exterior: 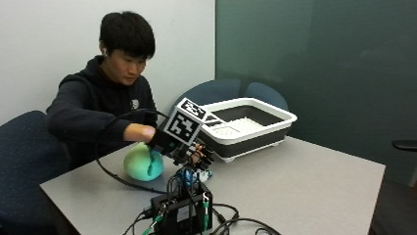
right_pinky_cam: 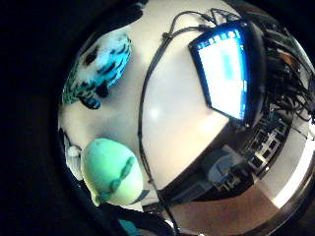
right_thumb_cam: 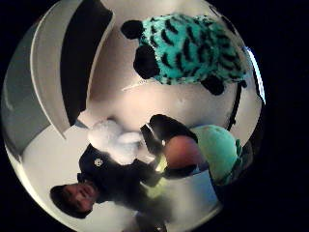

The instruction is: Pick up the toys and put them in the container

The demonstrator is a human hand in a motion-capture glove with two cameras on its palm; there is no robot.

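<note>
Teal plush (right_thumb_cam: 190,48) w/ black stripes; green plush (exterior: 143,161); white-rimmed container (exterior: 247,126).

Three soft toys are counted on the table: one green round plush (exterior: 144,161), one teal plush with black stripes (right_thumb_cam: 190,47), and one white plush (right_thumb_cam: 114,139) seen only in the thumb-side palm view. One container (exterior: 254,128), white-rimmed with dark walls, is recorded, and one gloved right hand (exterior: 181,147) is noted above the toys. One lit screen (right_pinky_cam: 224,69) is counted in the little-finger-side view, and one black cable (right_pinky_cam: 143,123) is traced across the tabletop.
</note>
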